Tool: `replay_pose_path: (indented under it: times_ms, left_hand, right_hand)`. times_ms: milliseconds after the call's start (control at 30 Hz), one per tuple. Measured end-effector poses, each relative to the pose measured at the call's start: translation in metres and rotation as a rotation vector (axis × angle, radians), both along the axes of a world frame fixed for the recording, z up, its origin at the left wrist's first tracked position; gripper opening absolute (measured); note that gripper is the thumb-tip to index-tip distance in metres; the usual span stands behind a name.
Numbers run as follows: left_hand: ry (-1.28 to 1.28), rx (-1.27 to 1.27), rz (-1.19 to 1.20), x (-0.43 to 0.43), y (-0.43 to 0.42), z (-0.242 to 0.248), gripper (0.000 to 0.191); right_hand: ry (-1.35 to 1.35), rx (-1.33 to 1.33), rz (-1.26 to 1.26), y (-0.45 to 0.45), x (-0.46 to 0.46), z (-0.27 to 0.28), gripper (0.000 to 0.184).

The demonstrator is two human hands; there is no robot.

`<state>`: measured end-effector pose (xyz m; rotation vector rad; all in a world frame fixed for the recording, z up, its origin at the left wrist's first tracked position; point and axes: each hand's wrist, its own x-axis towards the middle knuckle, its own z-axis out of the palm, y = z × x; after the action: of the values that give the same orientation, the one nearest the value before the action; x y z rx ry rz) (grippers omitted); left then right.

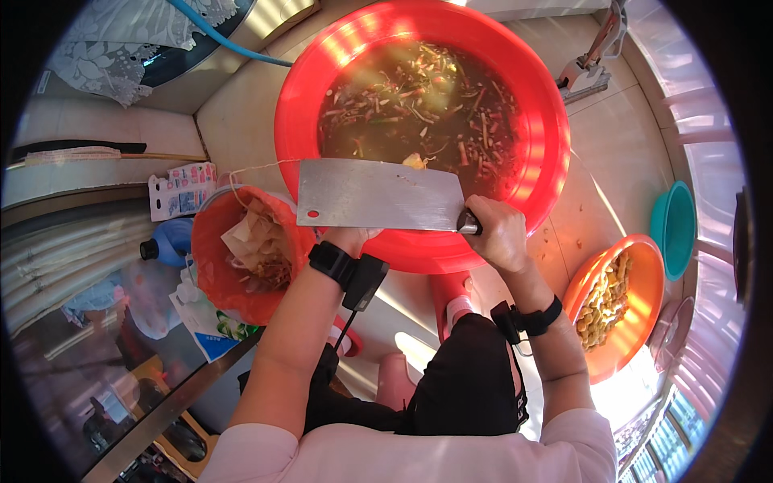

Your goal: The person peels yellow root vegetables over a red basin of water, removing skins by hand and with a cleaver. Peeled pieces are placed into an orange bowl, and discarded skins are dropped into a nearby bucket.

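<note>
My right hand (499, 233) is closed around the dark handle of a wide metal cleaver (380, 195). The blade lies flat across the near side of a large red plastic basin (298, 115), its end with a small hole pointing left. In the basin is murky brown water (386, 142) with many plant scraps floating in it. A small yellowish piece (414, 161) shows just beyond the blade's upper edge. My left hand (356, 238) is mostly hidden beneath the blade; only its wrist side shows, so its fingers and anything in them cannot be seen.
Left of the basin stands a bin with a red bag (208, 275), holding papery and plant waste, beside a blue bottle (172, 243). To the right are an orange basin (649, 326) of yellow-brown pieces and a teal basin (671, 229). A blue hose (226, 41) runs at upper left.
</note>
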<state>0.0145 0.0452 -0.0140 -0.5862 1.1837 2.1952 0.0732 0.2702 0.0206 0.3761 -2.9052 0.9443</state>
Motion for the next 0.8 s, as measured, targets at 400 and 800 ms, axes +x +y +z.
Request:
replay_pose_path:
  times_ms: [400,800]
  left_hand:
    - [0.114,0.132,-0.403,-0.022,0.004,0.024,0.062]
    - [0.242,-0.432,-0.273,-0.012,-0.003,-0.005,0.047]
  right_hand:
    - [-0.365,-0.334,-0.372,0.013,0.009,-0.004,0.027]
    - [0.04,-0.081,0.033,-0.016,0.002,0.012,0.022]
